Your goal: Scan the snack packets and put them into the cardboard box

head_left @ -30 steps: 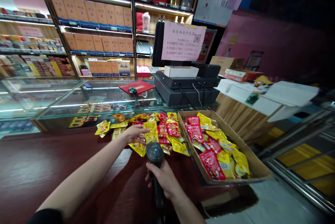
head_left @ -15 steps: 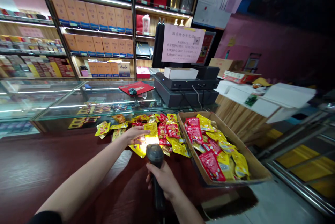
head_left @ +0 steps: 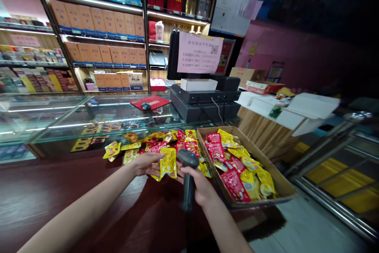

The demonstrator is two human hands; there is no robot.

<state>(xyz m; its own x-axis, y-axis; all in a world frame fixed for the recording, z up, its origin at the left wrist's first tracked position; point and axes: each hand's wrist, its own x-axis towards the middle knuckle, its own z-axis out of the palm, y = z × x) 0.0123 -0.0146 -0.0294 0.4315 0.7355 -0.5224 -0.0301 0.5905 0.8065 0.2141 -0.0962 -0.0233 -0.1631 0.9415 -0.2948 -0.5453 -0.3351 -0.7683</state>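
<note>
"How far along?"

"Partway, I'd guess: left grip [head_left: 145,163] pinching a yellow packet [head_left: 168,163] mid-dial, right grip [head_left: 201,186] clamped round the scanner [head_left: 188,192]. Loose packets [head_left: 156,147] at twelve o'clock, boxed packets [head_left: 235,184] at three; which remain, unclear."

Left hand [head_left: 145,164], right hand [head_left: 199,184] and both forearms [head_left: 89,205] are bare.

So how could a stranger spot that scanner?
At the right end of the dark red tabletop is a cardboard box. Left of it, the right hand grips the scanner: black, unlike the bright packets nearby, with a blue light on top.
</note>
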